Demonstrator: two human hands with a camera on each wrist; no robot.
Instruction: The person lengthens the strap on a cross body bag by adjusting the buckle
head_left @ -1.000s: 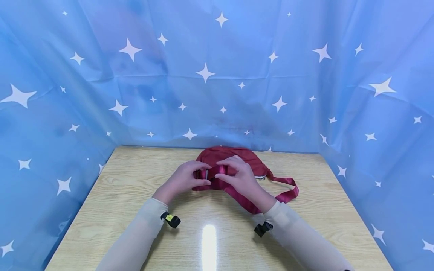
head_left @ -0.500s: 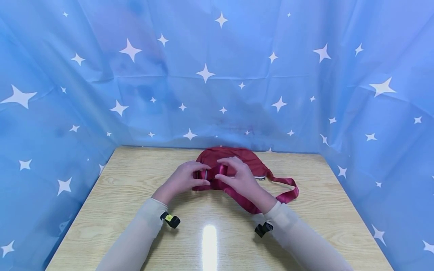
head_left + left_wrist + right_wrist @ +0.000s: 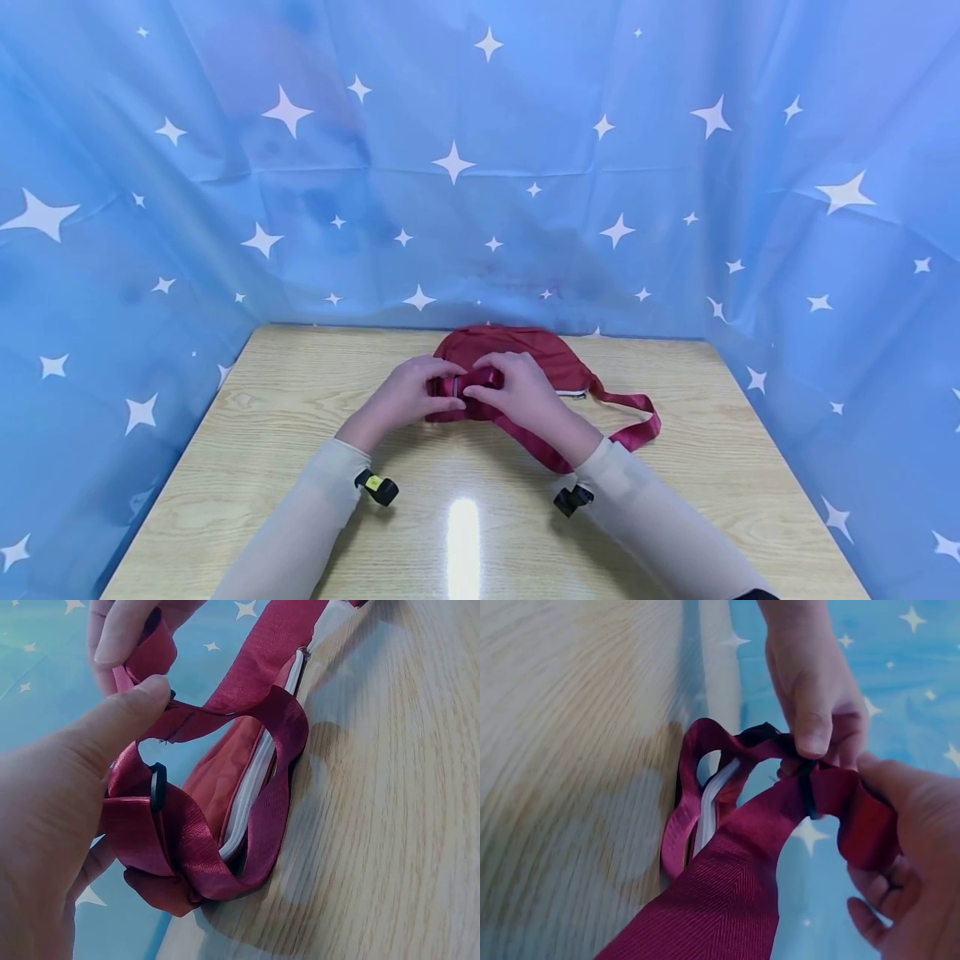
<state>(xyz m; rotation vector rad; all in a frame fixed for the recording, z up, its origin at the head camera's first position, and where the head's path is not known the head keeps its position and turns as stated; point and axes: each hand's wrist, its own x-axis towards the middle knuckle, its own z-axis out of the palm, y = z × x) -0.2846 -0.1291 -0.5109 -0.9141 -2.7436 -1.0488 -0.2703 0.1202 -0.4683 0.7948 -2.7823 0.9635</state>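
A dark red waist bag point(image 3: 517, 337) lies at the back middle of the table. Its white zipper point(image 3: 253, 799) faces the person. The crimson webbing strap point(image 3: 727, 877) runs from the bag and passes through a black slider point(image 3: 808, 791). My left hand point(image 3: 408, 390) pinches the strap at this slider between thumb and fingers. Just to the right, my right hand point(image 3: 525, 400) pinches a short raised loop of the strap point(image 3: 866, 825). A second black buckle point(image 3: 157, 787) hangs on the strap below the left thumb. Part of the bag is hidden behind both hands.
The light wood table point(image 3: 300, 375) ends at a blue star-print curtain point(image 3: 375, 250), which rises at the back and both sides. A free strap loop point(image 3: 641, 429) lies right of the bag. Black wrist cameras point(image 3: 384, 490) sit on both wrists.
My right hand has shifted slightly left, closer to the left hand, and its fingers now cover more of the strap loop. The left hand and the bag have stayed in place.
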